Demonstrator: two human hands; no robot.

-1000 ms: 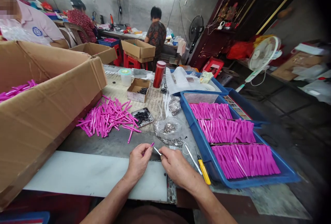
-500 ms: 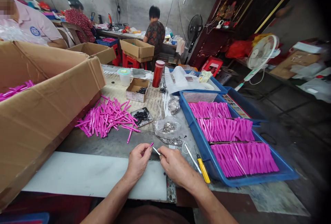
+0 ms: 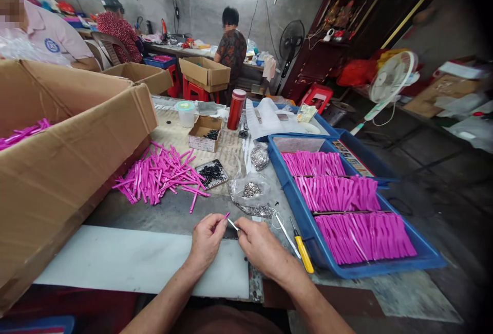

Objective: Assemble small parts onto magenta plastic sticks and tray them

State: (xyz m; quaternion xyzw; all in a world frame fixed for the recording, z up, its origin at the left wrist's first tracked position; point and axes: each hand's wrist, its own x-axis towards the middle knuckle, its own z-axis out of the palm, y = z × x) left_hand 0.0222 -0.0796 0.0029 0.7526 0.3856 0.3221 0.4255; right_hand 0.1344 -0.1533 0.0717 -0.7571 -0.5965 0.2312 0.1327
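Note:
My left hand (image 3: 206,241) is closed on a small pink plastic piece (image 3: 226,216) whose tip sticks out past the fingers. My right hand (image 3: 262,249) pinches a thin metal tool (image 3: 232,224) with its tip against the pink piece. Both hands rest over a white board (image 3: 134,259) at the table's near edge. A loose pile of pink plastic sticks (image 3: 162,174) lies beyond my left hand. To the right, a blue tray (image 3: 287,190) holds rows of sorted pink pieces (image 3: 339,195).
A big cardboard box (image 3: 69,169) with pink sticks fills the left. A yellow-handled screwdriver (image 3: 302,252), bags of small metal parts (image 3: 252,190), a tray of black parts (image 3: 211,173), a small carton (image 3: 204,133) and a red flask (image 3: 236,109) stand around. Other people sit farther back.

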